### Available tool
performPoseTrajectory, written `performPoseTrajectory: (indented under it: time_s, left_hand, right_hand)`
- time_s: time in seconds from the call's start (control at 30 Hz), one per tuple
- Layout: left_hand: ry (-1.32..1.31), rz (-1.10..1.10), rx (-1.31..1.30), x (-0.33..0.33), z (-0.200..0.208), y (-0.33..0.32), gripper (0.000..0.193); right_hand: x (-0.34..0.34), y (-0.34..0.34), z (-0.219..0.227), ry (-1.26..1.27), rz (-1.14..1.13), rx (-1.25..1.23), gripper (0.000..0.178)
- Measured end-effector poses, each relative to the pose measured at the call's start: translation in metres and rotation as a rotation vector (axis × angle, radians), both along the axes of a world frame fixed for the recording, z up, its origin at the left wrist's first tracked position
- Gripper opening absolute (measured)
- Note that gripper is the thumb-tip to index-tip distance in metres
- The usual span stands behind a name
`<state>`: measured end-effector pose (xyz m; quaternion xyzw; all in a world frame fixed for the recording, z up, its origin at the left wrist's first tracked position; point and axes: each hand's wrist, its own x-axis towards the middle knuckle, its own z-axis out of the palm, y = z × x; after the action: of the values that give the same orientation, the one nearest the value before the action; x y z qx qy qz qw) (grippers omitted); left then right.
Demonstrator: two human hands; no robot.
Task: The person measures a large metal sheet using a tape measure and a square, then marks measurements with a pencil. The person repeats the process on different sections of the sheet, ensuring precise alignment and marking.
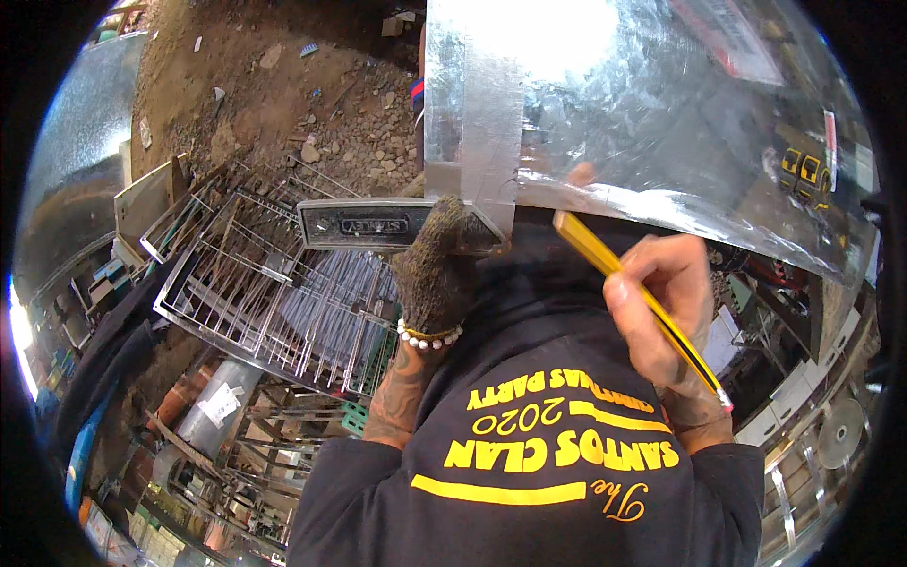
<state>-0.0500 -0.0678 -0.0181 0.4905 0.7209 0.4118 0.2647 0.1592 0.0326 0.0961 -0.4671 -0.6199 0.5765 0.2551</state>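
My left hand [435, 269], in a dark work glove with a beaded bracelet at the wrist, is closed around the dark stock of a try square [331, 227]. The square's flat silver blade [491, 113] lies across a shiny metal sheet [652, 132], and its stock sits along the sheet's near edge. Bare and closed, my right hand [666, 302] pinches a yellow-and-black pencil [600, 253]. The pencil slants, its eraser end toward me and its front end close to the sheet's near edge, right of the blade.
A yellow-and-black tape measure [805, 178] rests at the sheet's right side. To the left, wire racks [274, 283] stand over dirt ground [246, 104] strewn with stones. A grey cylinder [222, 406] and metal frames lie at lower left.
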Motion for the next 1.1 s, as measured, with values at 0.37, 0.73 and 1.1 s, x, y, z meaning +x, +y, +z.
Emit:
performPoseTrajectory:
  time_s: [0.37, 0.73, 1.1]
  left_hand:
    - [-0.131, 0.012, 0.007, 0.004, 0.004, 0.01, 0.029]
    - [0.169, -0.019, 0.058, 0.0, 0.002, 0.004, 0.039]
    - [0.057, -0.04, -0.001, 0.001, 0.002, 0.003, 0.041]
  right_hand:
    - [-0.046, 0.048, -0.029, 0.009, -0.19, 0.126, 0.006]
    - [-0.018, 0.03, 0.005, -0.07, -0.099, 0.024, 0.009]
    - [-0.004, 0.004, -0.004, -0.124, 0.473, 0.017, 0.011]
